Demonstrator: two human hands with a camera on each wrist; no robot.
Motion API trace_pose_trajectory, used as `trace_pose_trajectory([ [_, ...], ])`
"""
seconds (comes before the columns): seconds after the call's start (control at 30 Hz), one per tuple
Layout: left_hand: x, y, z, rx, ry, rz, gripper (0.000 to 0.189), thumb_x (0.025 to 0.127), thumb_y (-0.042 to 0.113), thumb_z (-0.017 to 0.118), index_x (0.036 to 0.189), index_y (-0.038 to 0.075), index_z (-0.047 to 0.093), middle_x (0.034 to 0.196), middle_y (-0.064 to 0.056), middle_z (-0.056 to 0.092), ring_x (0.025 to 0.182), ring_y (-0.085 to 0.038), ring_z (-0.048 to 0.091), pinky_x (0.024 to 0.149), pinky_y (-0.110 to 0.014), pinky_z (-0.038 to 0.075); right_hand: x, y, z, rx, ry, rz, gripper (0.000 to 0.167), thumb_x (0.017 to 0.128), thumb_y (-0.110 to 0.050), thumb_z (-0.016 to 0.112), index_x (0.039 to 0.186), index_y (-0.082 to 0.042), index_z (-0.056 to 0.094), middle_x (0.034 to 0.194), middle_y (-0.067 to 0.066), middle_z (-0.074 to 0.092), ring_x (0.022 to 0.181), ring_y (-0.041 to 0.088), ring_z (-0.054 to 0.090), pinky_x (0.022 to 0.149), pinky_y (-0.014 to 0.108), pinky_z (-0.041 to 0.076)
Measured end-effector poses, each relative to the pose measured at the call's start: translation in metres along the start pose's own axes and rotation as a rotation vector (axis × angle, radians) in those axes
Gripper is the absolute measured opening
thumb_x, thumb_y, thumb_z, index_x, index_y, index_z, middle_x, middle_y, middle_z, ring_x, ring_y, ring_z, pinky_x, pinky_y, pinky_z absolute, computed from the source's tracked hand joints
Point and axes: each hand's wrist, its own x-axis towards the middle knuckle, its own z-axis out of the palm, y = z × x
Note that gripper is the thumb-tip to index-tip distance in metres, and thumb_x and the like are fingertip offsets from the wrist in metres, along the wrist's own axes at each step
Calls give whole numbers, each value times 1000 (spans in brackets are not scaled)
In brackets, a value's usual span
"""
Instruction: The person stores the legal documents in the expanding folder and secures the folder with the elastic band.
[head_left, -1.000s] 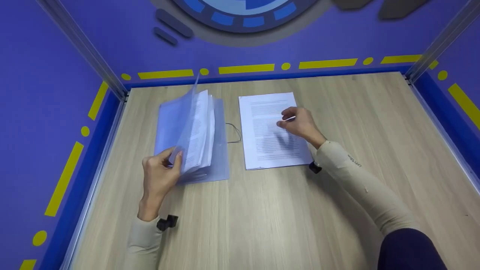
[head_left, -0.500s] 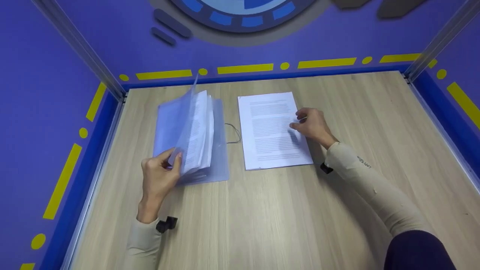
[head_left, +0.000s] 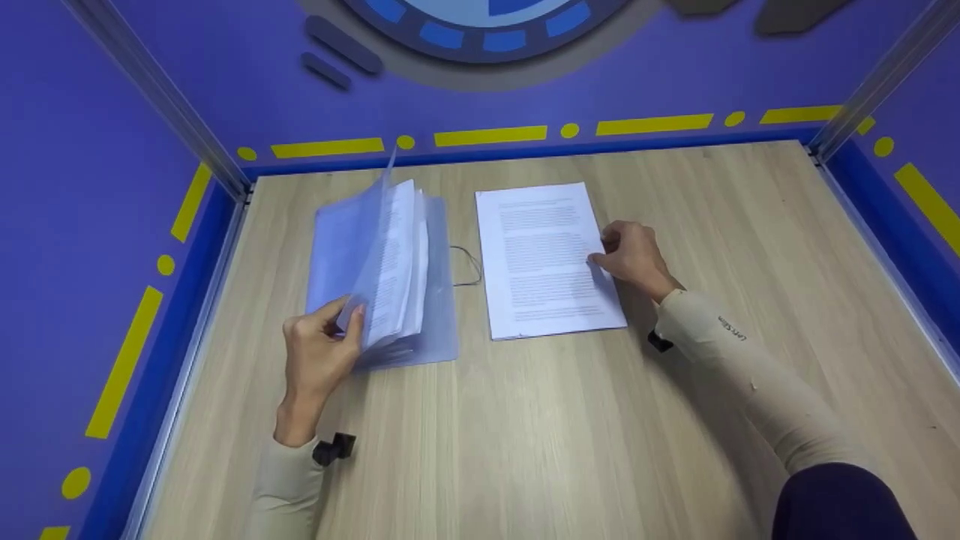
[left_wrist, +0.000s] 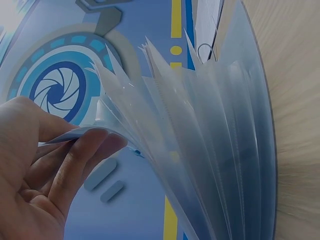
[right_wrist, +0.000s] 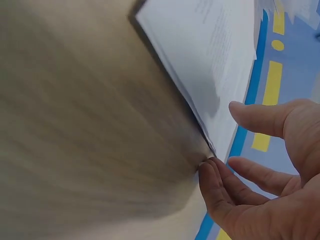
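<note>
My left hand (head_left: 319, 360) pinches the lifted front cover of a translucent plastic folder (head_left: 442, 330) between thumb and fingers. Several clear pockets, some with printed pages inside, fan out behind that cover in the left wrist view, where the folder (left_wrist: 200, 140) stands partly spread. To the right of it lies a thin stack of printed paper (head_left: 547, 262), flat on the table. My right hand (head_left: 636, 255) is at the stack's right edge. In the right wrist view its fingertips (right_wrist: 207, 172) touch that paper edge near the tabletop, while the thumb (right_wrist: 255, 117) stays apart above the sheet.
A thin dark elastic loop (head_left: 471, 266) sticks out from the folder's right edge toward the paper. The wooden table (head_left: 525, 435) is bounded by blue panels (head_left: 487, 105) at the back and on both sides.
My right hand has moved right, from above the printed page to the stack's right edge, and lowered onto it. The left hand and the folder have stayed in place.
</note>
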Motion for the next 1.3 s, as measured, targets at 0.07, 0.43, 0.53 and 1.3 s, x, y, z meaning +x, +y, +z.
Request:
trace_pose_trajectory([
  [0.07,0,0,0,-5,1,3,13,87,-8,78,98,-4,83,72,-13,78,52,-7,59,55,-8,46,0,-1,2,0,9,-11,40,88,-6,82,122,11,68,115,28,73,100,35,69,84,45,57],
  [0.43,0,1,0,-7,4,4,12,87,-7,79,97,-3,83,68,-11,75,51,-6,54,55,-8,44,-3,-5,6,-5,32,-15,40,85,1,83,120,12,67,111,28,73,94,33,67,80,42,56],
  [0.53,0,1,-1,-2,1,-2,13,87,-7,79,99,-4,83,70,-12,76,51,-7,55,55,-8,44,-1,-6,7,-11,38,0,41,83,2,84,119,12,67,111,28,72,93,33,66,79,42,55],
  [1.3,-1,1,-2,17,-6,-25,14,87,-7,78,100,-4,83,75,-14,79,52,-7,59,54,-8,45,4,-11,9,-15,42,23,49,78,6,82,121,17,63,110,30,69,94,34,62,84,45,54],
])
